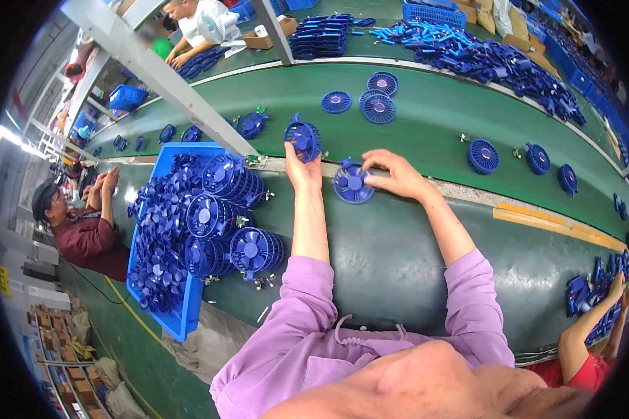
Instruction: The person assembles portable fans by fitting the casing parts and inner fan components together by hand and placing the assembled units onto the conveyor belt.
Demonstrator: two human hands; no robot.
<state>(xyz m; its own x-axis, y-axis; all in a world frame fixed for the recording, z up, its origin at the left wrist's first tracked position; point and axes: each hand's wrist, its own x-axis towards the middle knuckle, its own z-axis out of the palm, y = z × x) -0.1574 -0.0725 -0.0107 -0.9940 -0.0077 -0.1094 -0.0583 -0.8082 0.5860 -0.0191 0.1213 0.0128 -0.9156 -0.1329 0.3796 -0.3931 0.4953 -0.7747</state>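
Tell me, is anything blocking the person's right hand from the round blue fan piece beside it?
Nothing visible is in the way: the right hand already has fingertips at the round fan piece. The left hand holds another fan piece off to the left.

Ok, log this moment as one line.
left hand: holds blue fan frame | right hand: touching second fan frame | blue bin: loose fan blades | green belt: scattered round fan parts
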